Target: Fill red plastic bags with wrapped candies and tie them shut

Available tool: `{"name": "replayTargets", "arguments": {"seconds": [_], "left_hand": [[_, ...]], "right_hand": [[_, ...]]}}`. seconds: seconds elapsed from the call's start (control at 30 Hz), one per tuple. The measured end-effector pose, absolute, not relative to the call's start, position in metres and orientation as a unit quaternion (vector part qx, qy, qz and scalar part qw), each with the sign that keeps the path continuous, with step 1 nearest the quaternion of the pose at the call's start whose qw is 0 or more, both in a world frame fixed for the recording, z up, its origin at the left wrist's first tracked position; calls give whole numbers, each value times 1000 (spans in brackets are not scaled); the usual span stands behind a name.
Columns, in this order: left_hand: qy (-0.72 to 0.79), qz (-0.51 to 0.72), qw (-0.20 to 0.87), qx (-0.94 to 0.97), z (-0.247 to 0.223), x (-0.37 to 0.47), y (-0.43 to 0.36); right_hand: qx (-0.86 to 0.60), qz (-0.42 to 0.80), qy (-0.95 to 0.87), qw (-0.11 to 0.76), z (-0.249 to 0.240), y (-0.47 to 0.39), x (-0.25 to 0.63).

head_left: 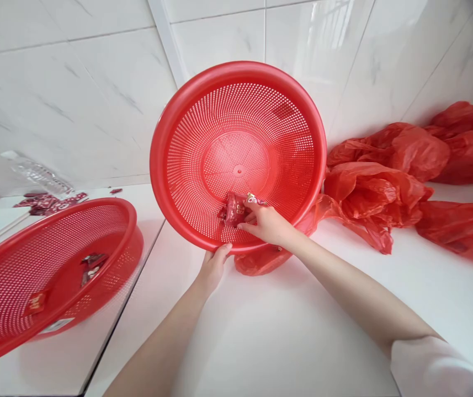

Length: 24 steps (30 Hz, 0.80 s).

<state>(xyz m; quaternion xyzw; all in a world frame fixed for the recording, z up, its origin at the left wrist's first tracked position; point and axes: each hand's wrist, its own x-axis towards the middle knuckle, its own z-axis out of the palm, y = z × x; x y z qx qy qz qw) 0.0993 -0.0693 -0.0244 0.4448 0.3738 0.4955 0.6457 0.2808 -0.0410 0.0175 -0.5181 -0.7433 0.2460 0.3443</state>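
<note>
A red plastic colander basket (238, 71) is tilted toward me, so its perforated inside shows. My left hand (215, 267) grips its near rim, thumb on top and fingers hidden beneath. Reaching over that rim, my right hand (263, 223) is closed on a dark red candy packet (236, 208) low on the inner wall. Other small wrapped pieces lie against the packet, partly covered by my fingers. A red plastic bag (261, 262) sits under the basket's near side.
On the left stands a second red basket (128, 212) with a few wrapped pieces inside. Behind it are a clear plastic bottle (37, 171) and red wrappers (49, 203). Crumpled red plastic bags (381, 193) cover the right side. A tiled wall (107, 99) rises behind.
</note>
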Motion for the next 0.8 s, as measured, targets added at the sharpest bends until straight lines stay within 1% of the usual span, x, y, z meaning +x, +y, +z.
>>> {"name": "replayTargets", "arguments": {"seconds": [0.23, 0.4, 0.5, 0.57, 0.7, 0.8], "left_hand": [[379, 497, 644, 440, -24, 100, -70], [361, 495, 638, 466, -31, 99, -69], [358, 493, 630, 482, -36, 97, -69], [356, 490, 628, 488, -38, 97, -69], [358, 483, 642, 475, -35, 98, -69], [368, 489, 647, 454, -29, 99, -68]], "right_hand": [[-529, 237, -747, 326, 18, -42, 280], [-597, 150, -736, 282, 24, -50, 273], [-601, 102, -755, 240, 27, -55, 268], [-592, 77, -768, 230, 28, -57, 267], [-576, 64, -780, 237, 29, -56, 268], [-559, 110, -769, 289, 29, -52, 273]]}}
